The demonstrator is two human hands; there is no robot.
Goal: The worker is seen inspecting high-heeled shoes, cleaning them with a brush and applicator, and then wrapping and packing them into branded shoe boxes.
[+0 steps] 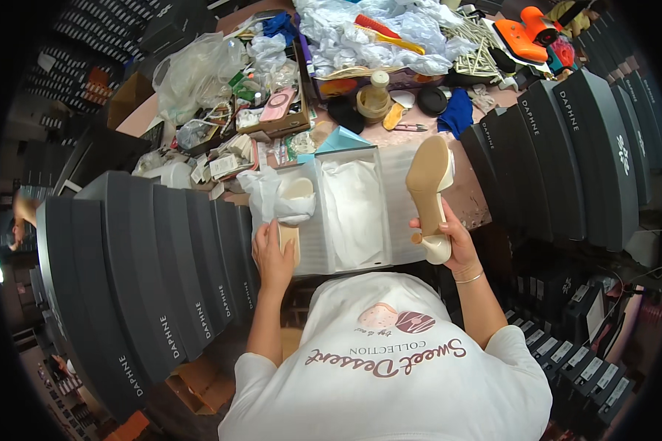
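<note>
The cream high-heeled sandal with a smooth tan sole is at 2 o'clock in my view, sole toward the camera, toe pointing to 12. Its mate, the pale sandal partly wrapped in white tissue, lies at 9 o'clock beside the open dark shoebox lined with white paper.

Pale lettering reads on the black cardboard shoeboxes stacked at 8 o'clock and on the matching black stack at 2 o'clock; at 6, the white cotton T-shirt carries inverted print.

The right hand grasps the first sandal by its heel end, fingers curled, wrist raised. The left hand is back-up, its fingers on the mate's lower end; I can't tell whether they grip underneath.

Tissue hides the mate's middle, the rim darkens the outer stacks, and small items at 11 blur together.
</note>
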